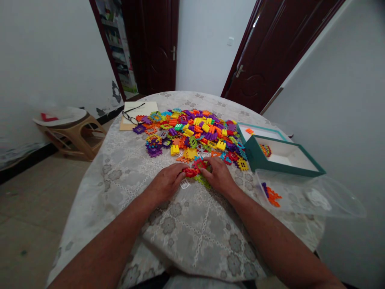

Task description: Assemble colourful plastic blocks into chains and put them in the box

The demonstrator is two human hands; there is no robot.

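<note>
Two hands [167, 181] [221, 175], one toy pile [197, 129], two doors [150, 44] [272, 46], one stool [61, 138]

Heaped bright pieces [200, 129] block way ahead; green box [254, 155] and clear tray [290, 188] crowd person's right; desk [120, 176] passable along left.

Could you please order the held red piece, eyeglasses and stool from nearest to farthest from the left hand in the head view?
1. Red piece, at the left hand.
2. Eyeglasses, far left of the table.
3. Stool, left, beyond the table.
</note>
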